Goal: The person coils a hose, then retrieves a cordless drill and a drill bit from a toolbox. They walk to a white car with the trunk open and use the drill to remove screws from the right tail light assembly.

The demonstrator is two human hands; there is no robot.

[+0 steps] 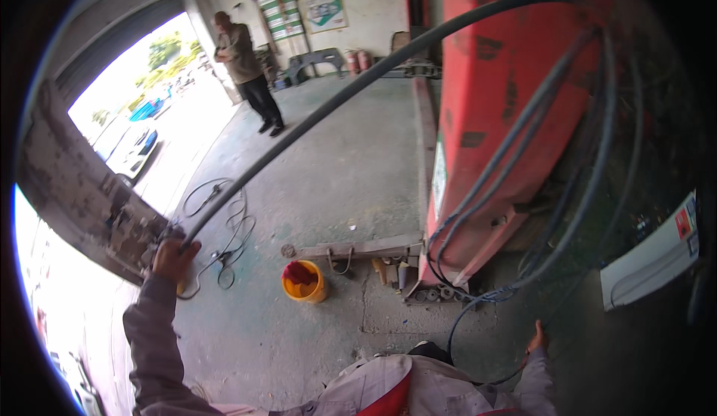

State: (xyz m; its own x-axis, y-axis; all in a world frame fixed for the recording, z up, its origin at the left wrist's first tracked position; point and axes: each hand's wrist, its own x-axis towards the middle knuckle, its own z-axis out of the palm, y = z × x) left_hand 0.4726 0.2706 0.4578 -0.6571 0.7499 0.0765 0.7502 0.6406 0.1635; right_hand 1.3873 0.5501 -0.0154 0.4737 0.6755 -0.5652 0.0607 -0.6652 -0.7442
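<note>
Dark hose (328, 107), crossing the left edge of the red post (478, 87), is gripped by the left hand (173, 259), fingers closed; opening and hold of the right hand (536, 337) cannot be told; kinks are best avoided with gentle tension

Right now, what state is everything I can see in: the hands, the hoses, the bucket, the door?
Left hand: closed around the dark hose
Right hand: low, grip unclear
Dark hose: arched, raised off the floor
Looped hoses: hanging by the red post
Yellow bucket: upright, red cloth inside
Shutter door: raised
</note>
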